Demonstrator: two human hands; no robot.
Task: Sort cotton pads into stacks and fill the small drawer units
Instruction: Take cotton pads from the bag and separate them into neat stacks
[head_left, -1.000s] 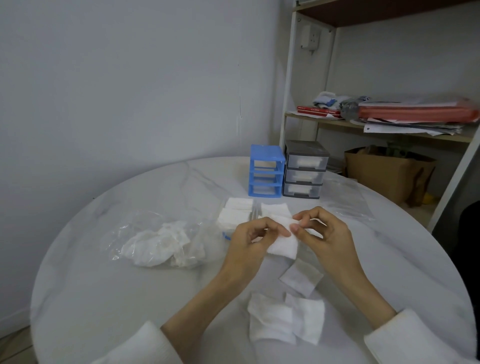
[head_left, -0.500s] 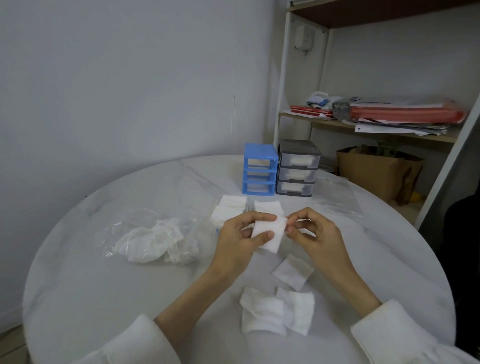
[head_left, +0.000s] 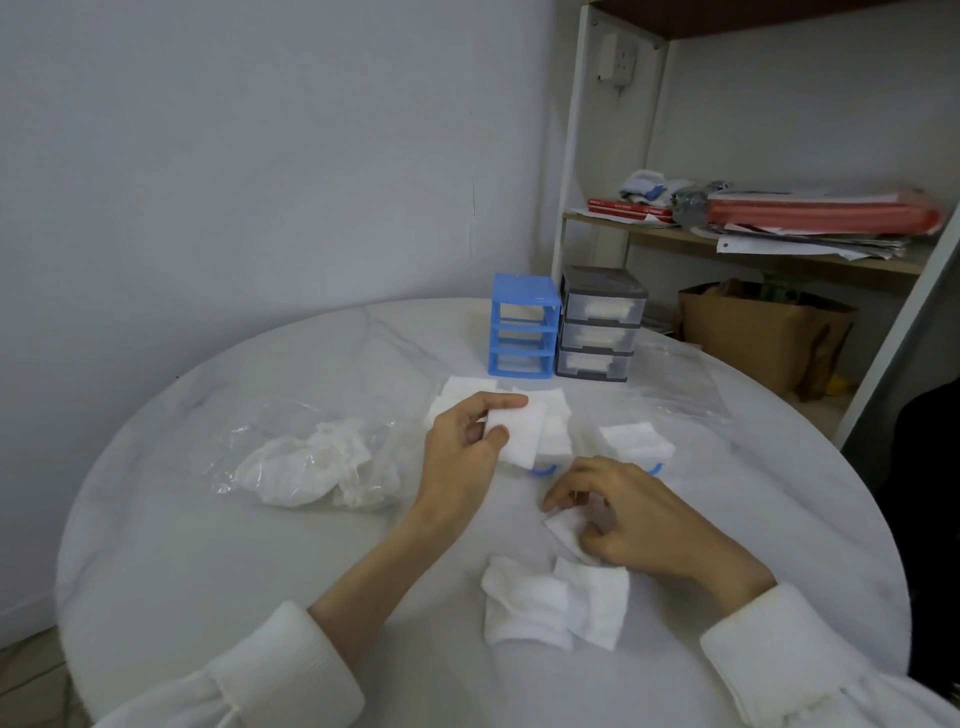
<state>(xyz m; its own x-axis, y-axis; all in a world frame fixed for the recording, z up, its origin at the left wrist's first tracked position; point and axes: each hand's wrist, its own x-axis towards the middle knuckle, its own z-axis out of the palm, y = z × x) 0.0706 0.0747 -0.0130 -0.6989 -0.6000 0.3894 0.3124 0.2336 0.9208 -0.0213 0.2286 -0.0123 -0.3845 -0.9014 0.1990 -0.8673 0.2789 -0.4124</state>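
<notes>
1. A round white marble-patterned table (head_left: 260, 545) is set against a plain pale wall, with a white-framed shelf unit (head_left: 571, 156) at the right rear holding red folders and loose papers (head_left: 810, 221).
2. A brown paper bag (head_left: 763, 338) is seen on the floor beneath the shelf.
3. A blue drawer unit (head_left: 522, 325) and a grey drawer unit (head_left: 600, 325) are placed side by side, touching, at the far edge of the table.
4. A stack of cotton pads (head_left: 519, 434) is pinched between thumb and fingers of the left hand (head_left: 462, 457), raised above other pad stacks (head_left: 460, 389).
5. A single cotton pad (head_left: 563, 530) lying on the table is gripped by the curled fingers of the right hand (head_left: 623, 519).
6. Two more pads (head_left: 550, 603) lie overlapped nearest the person; another stack (head_left: 636, 441) lies beyond the right hand.
7. A crumpled clear plastic bag (head_left: 311, 462) holding white material lies at the left; its contents cannot be made out.
8. Small blue curved parts (head_left: 543, 470) show under the stacks; what they belong to is hidden.
</notes>
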